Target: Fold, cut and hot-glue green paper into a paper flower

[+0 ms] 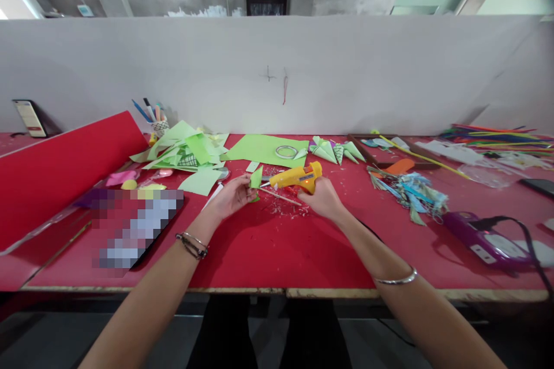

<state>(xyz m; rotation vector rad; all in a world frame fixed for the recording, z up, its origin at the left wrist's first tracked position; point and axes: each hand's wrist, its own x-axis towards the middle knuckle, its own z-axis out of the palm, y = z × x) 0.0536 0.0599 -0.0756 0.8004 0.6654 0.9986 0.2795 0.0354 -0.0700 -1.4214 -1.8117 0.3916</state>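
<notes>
One left hand (pixel 234 196): pinching green paper (pixel 256 176)
One right hand (pixel 322 198): clamped on the handle of a yellow glue gun (pixel 295 177)
Glue gun: between the hands, nozzle near the paper
Thin stick (pixel 281 196): slants from the paper toward the right hand
Hands: apart, over red table (pixel 264 262)

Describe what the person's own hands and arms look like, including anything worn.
Both hands are bare, without gloves, and no sleeves show on the forearms. The left hand has dark and silvery bracelets at its wrist; the right hand's forearm wears a silvery bangle.
</notes>
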